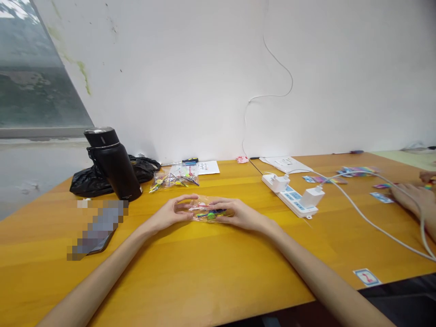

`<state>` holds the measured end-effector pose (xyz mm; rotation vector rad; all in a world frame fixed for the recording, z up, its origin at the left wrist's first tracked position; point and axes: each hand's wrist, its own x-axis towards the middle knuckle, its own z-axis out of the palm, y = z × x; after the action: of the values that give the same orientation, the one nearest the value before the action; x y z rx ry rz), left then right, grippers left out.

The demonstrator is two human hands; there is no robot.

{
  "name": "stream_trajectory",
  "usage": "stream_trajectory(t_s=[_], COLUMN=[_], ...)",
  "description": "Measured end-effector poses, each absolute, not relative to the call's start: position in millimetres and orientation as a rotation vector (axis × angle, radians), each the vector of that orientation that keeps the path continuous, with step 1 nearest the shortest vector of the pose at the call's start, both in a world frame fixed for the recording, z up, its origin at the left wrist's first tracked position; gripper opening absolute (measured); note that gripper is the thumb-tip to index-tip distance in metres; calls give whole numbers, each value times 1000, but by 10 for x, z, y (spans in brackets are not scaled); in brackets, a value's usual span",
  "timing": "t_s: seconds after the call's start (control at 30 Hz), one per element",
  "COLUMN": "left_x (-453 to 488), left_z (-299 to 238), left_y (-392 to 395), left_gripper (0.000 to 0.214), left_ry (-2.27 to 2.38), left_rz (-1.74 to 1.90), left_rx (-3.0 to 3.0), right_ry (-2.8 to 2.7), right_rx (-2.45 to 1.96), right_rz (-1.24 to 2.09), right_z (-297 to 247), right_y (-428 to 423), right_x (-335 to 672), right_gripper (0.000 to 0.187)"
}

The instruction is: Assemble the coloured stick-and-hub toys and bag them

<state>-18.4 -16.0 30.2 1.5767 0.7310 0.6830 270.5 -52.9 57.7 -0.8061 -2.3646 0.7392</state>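
Observation:
Between my two hands, just over the wooden table [204, 268], is a small clear plastic bag [206, 211] with brightly coloured small parts in it, green, blue and red among them. My left hand [175, 211] has its fingers and thumb closed on the bag's left end. On the other end, the fingers and thumb of my right hand [236, 212] grip the bag too. What the parts inside are, I cannot make out. Behind the bag, several similar clear bags [175, 177] of coloured parts lie flat.
A black bottle [114, 165] stands at left before a black plastic bag [83, 181]. Near it lies a phone [100, 231], partly pixelated. At right are a power strip [289, 197] with white cables and a numbered card [367, 277]. Another person's hand [407, 197] rests further right.

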Motion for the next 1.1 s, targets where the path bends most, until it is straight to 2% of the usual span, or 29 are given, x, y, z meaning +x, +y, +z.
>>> stream_trajectory(t_s=[0.33, 0.6, 0.77, 0.83, 0.97, 1.1], left_x=[-325, -509, -626, -676, -751, -740], left_z=[393, 389, 398, 416, 428, 414], left_y=[-79, 95, 120, 105, 49, 12], left_gripper=[70, 50, 26, 21, 25, 23], left_ry=[870, 1245, 1678, 1856, 2083, 2114], left_rz=[732, 1072, 1170, 1110, 848, 876], left_rx=[1666, 1681, 1918, 2014, 2113, 2401], right_ry=[-2322, -2343, -2356, -2356, -2357, -2355], right_rx=[-884, -1026, -1037, -1039, -1057, -1071], right_rz=[756, 584, 531, 506, 467, 481], right_z=[635, 504, 503, 493, 465, 432], right_y=[-529, -414, -416, -409, -392, -392], right_x=[2805, 2954, 2953, 2957, 2970, 2959], right_gripper=[40, 39, 39, 39, 40, 39])
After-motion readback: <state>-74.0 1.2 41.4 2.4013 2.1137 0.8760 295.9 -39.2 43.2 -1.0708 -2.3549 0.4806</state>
